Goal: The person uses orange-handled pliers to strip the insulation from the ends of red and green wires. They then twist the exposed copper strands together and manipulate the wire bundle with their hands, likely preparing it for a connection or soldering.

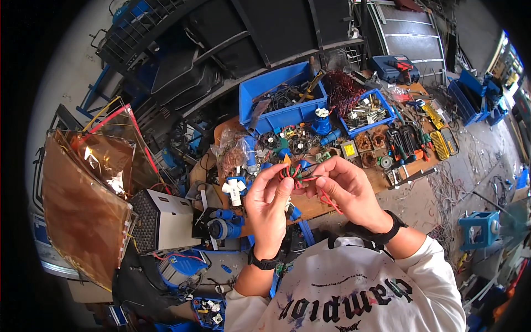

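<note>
Between my two hands, raised over the near edge of the workbench, is a small bundle of red, black and green wires (298, 176). My left hand (270, 191) pinches the bundle's left side between thumb and fingers. On the other side, my right hand (345, 185) has its thumb and fingertips closed on the wires. A loose red wire end (331, 203) hangs below the right fingers. What the wires connect to is hidden by my fingers. Just left of my left hand lies a white plastic pipe fitting (235, 191).
Beyond my hands, the wooden workbench (321, 207) carries a blue bin (282, 119) of cables, a blue tray (368, 113) of metal parts, and several hand tools (409, 141). A speaker-like box (166, 221) stands left. A blue stool (478, 229) is at right.
</note>
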Demonstrator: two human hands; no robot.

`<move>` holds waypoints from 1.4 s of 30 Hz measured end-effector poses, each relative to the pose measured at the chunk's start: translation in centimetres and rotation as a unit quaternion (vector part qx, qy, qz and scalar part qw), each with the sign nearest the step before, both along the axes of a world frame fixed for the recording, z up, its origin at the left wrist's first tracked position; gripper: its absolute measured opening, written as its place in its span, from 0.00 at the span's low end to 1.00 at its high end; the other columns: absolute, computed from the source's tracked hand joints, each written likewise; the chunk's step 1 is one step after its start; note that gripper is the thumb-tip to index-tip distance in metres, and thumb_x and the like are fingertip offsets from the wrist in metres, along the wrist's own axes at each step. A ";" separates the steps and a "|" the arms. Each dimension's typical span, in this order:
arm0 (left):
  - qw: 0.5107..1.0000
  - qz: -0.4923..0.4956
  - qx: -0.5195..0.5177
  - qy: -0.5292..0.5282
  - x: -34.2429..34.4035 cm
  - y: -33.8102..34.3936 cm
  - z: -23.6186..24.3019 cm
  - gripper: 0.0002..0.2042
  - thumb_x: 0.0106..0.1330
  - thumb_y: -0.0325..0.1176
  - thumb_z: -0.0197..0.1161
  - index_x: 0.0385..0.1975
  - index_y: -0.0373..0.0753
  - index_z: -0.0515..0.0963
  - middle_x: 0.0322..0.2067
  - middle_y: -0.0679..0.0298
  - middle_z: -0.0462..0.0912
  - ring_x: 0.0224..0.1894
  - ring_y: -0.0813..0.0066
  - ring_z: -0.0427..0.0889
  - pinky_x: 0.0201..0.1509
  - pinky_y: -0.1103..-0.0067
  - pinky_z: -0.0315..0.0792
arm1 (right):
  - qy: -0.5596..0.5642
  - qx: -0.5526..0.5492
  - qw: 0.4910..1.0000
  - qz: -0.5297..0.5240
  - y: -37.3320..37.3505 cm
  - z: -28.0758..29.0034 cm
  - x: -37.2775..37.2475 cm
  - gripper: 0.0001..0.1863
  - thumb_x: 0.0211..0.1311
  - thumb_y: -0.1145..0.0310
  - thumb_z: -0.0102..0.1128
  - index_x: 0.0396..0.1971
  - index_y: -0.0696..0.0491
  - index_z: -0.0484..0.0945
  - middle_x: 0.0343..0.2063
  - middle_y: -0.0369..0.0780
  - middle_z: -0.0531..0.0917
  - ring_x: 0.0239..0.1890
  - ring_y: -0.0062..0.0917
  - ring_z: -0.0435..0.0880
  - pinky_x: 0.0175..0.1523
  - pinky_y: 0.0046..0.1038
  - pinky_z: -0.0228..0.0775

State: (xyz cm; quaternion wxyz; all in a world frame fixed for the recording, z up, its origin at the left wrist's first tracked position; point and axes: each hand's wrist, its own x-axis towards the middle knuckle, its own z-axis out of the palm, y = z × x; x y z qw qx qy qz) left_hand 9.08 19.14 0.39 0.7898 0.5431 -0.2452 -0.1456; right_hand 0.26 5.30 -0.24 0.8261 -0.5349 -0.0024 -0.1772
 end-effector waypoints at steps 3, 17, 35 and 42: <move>1.000 0.000 0.004 -0.001 0.1 0.2 -0.2 0.12 0.67 0.27 0.58 0.47 0.30 0.73 0.39 0.58 0.81 0.41 0.73 0.82 0.47 0.76 0.77 | 0.025 -0.026 0.998 0.051 -0.8 -0.1 -0.2 0.08 0.67 0.72 0.55 0.43 0.59 0.73 0.34 0.34 0.78 0.37 0.13 0.76 0.42 0.18 0.69; 0.999 -0.026 -0.008 0.035 0.1 0.6 -0.1 0.12 0.68 0.26 0.56 0.49 0.30 0.71 0.43 0.57 0.79 0.44 0.66 0.82 0.50 0.67 0.80 | 0.036 -0.017 0.999 0.029 -0.9 0.2 -0.7 0.06 0.69 0.71 0.53 0.39 0.58 0.74 0.28 0.33 0.79 0.27 0.13 0.75 0.31 0.18 0.67; 0.993 -0.046 -0.057 0.097 0.5 0.7 -0.6 0.14 0.66 0.25 0.58 0.50 0.31 0.72 0.42 0.59 0.81 0.44 0.72 0.80 0.50 0.75 0.75 | 0.006 -0.018 1.000 0.007 -0.2 0.0 -0.4 0.07 0.71 0.70 0.46 0.41 0.57 0.72 0.20 0.30 0.72 0.23 0.11 0.70 0.32 0.20 0.68; 0.993 -0.046 -0.047 0.096 0.3 1.1 -0.9 0.13 0.67 0.25 0.56 0.50 0.31 0.72 0.44 0.57 0.80 0.47 0.68 0.80 0.54 0.70 0.75 | 0.084 -0.054 0.995 0.025 -0.3 0.7 -0.9 0.11 0.70 0.65 0.51 0.36 0.57 0.76 0.17 0.28 0.69 0.21 0.10 0.67 0.29 0.17 0.65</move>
